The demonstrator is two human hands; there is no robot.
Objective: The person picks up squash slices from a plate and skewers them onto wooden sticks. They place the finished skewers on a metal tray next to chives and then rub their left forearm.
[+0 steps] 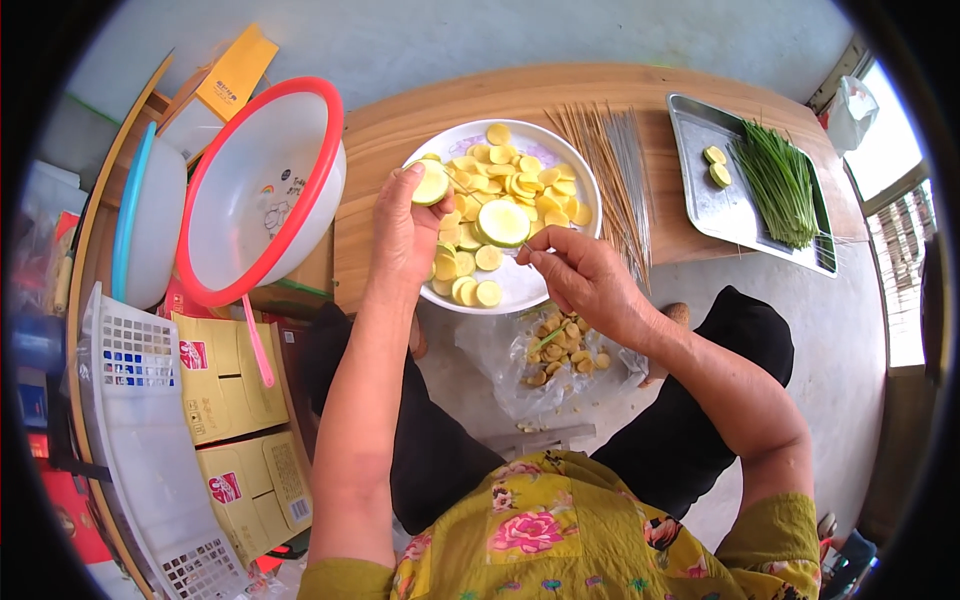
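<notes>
Between the thumb and fingers of my left hand (409, 217) is a round green-rimmed zucchini slice (430, 184). My right hand (574, 266) pinches a thin skewer (527, 246), and a larger zucchini slice (503, 223) is threaded on it. The skewer's far end points toward my left hand; whether it touches the slice there I cannot tell. Both hands are over a large white plate (517, 300) on the wooden table (480, 94). Many round yellow slices (517, 176), possibly potato, lie on that plate, with smaller green-rimmed slices (465, 262) toward its near side.
Wooden and metal skewers (611, 180) lie right of the plate. Further right, a metal tray (701, 202) holds green chives (780, 187) and two small slices (718, 165). A red-rimmed basin (259, 210) stands left. Below, a plastic bag (495, 367) holds browned slices (566, 345).
</notes>
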